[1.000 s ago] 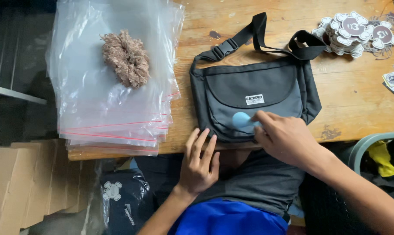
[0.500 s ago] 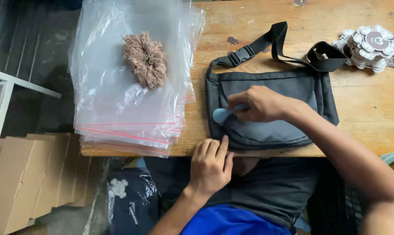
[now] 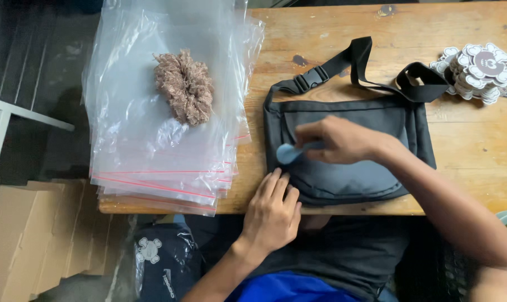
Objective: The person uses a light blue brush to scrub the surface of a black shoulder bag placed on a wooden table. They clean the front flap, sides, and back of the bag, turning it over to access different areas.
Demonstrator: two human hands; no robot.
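Head view: right hand (image 3: 343, 140) is pinching a small blue tool (image 3: 289, 152), best stroked flat across the black bag (image 3: 348, 179), while the open left hand (image 3: 273, 210) is bracing its edge.

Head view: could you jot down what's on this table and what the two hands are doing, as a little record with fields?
surface: wooden table
main item: dark sling bag, flat, strap buckled
right hand: on the bag, pinching a small light-blue tool
left hand: flat at the bag's near left corner
left of bag: stack of clear zip bags, brown fluffy scrunchie on top
far right: pile of round stickers
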